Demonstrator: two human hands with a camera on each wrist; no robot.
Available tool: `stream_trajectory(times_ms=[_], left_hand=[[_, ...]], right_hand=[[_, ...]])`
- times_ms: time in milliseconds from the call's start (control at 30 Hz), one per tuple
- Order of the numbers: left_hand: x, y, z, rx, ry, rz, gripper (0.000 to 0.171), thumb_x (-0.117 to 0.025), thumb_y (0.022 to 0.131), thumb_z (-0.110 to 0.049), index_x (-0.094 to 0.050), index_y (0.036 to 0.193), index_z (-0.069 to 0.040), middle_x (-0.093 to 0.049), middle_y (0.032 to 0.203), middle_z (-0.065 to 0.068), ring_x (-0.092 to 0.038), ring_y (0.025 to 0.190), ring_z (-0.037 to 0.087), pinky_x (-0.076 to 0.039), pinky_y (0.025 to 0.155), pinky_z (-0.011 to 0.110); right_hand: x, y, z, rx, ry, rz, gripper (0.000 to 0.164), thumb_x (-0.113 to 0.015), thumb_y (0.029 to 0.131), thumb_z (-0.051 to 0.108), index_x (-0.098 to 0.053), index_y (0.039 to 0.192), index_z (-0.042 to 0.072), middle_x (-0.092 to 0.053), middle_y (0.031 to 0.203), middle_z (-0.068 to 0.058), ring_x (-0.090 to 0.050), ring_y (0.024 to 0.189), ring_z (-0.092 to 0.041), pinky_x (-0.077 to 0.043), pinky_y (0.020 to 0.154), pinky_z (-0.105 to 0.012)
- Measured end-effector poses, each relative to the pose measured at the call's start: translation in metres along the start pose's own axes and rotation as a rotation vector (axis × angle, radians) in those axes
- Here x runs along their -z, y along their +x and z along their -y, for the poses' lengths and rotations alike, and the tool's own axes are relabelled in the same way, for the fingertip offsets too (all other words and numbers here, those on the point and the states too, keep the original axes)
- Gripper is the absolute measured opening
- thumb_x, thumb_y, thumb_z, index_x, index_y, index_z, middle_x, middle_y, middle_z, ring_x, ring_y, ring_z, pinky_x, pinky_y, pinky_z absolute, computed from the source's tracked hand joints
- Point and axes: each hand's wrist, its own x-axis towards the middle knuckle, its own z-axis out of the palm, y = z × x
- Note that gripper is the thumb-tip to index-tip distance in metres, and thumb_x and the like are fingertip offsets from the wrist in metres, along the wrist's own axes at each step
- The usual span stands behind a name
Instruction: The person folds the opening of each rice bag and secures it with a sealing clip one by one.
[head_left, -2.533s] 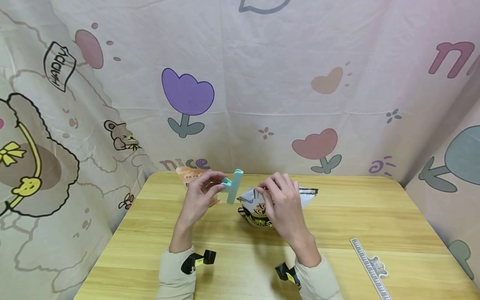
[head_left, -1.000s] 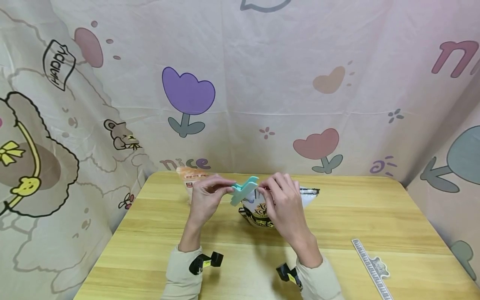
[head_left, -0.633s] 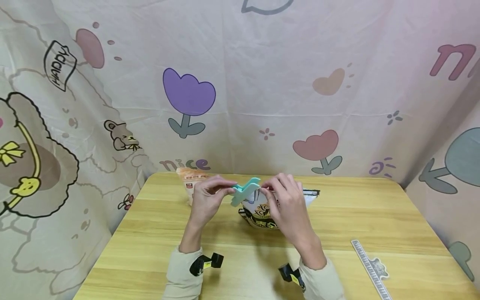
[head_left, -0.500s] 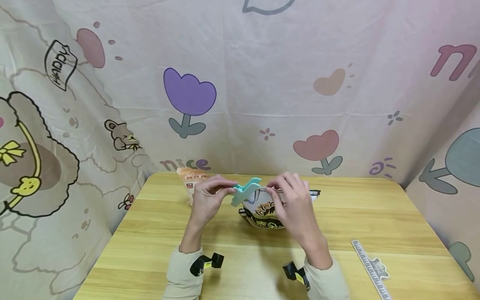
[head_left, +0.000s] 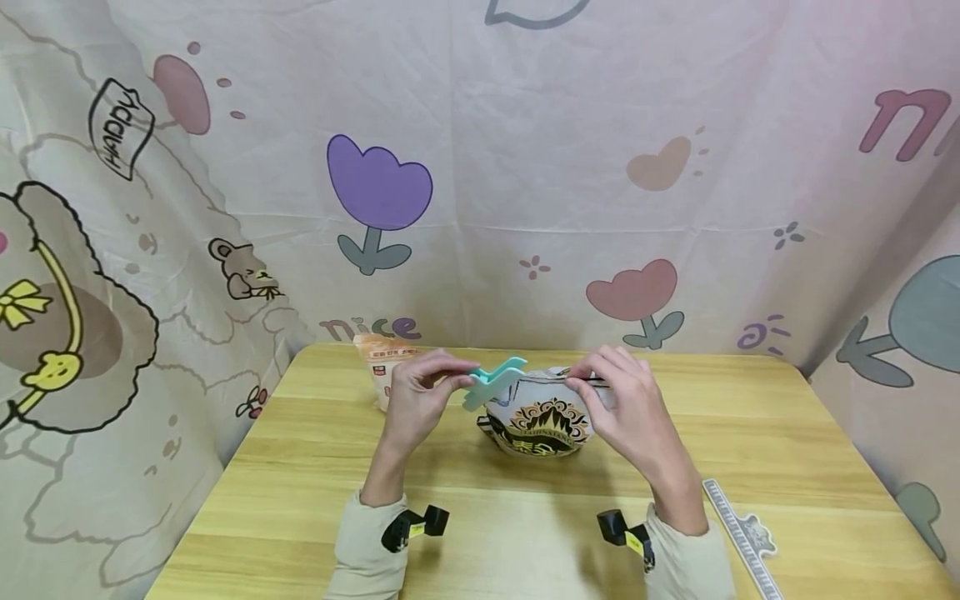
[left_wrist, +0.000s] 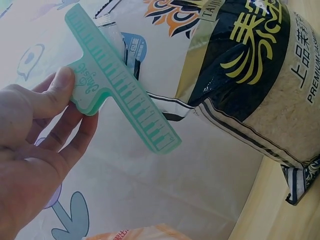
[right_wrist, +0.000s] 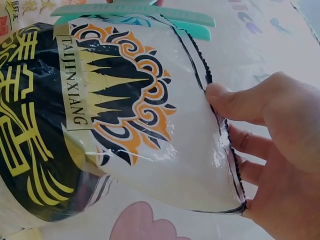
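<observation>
My left hand (head_left: 422,396) pinches the handles of a mint-green clip (head_left: 495,385) between thumb and fingers. Piano keys and the word Music are printed on the clip (left_wrist: 122,82) in the left wrist view. Its long jaws are spread apart at the left end of the top edge of a rice bag (head_left: 543,421). White at the top with a black band, the bag stands on the table, rice showing through its lower part. My right hand (head_left: 630,408) pinches the bag's top edge toward its right end, the thumb (right_wrist: 220,97) lying on the near side.
Behind my left hand stands an orange-and-white packet (head_left: 381,375), partly hidden. A grey piano-key clip (head_left: 742,533) lies at the right of the wooden table (head_left: 765,417). A printed cloth (head_left: 510,167) hangs behind and at both sides.
My left hand has brought the clip rightward to the bag, and its jaws have spread. The right hand has slid right along the top edge, uncovering more of the bag's front.
</observation>
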Motion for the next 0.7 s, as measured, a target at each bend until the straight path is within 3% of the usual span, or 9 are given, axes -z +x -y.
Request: stream_trajectory(times_ms=[233, 400, 700], left_hand=[[-0.007, 0.003, -0.02, -0.014, 0.005, 0.02, 0.015, -0.07, 0.075, 0.014, -0.069, 0.089, 0.01, -0.067, 0.084, 0.018, -0.064, 0.074, 0.025, -0.055, 0.069, 0.031], [-0.011, 0.002, -0.004, -0.042, 0.033, 0.027, 0.017, -0.072, 0.075, 0.007, -0.072, 0.091, 0.003, -0.069, 0.085, 0.011, -0.065, 0.075, 0.022, -0.055, 0.069, 0.032], [-0.012, 0.002, -0.001, -0.053, 0.035, 0.038, 0.015, -0.073, 0.077, -0.001, -0.073, 0.093, -0.002, -0.069, 0.086, 0.005, -0.065, 0.075, 0.019, -0.055, 0.067, 0.031]], right_hand=[[-0.002, 0.0, 0.0, 0.007, 0.004, -0.009, 0.006, -0.066, 0.089, 0.021, -0.066, 0.087, 0.016, -0.057, 0.087, 0.014, -0.046, 0.083, -0.006, -0.028, 0.073, -0.034], [-0.004, 0.001, 0.0, 0.021, -0.001, -0.019, 0.007, -0.066, 0.089, 0.021, -0.066, 0.086, 0.014, -0.056, 0.086, 0.014, -0.045, 0.081, -0.007, -0.028, 0.071, -0.032], [-0.005, 0.002, 0.001, 0.023, 0.002, -0.018, 0.006, -0.066, 0.089, 0.02, -0.066, 0.088, 0.014, -0.056, 0.086, 0.013, -0.044, 0.081, -0.007, -0.027, 0.071, -0.033]])
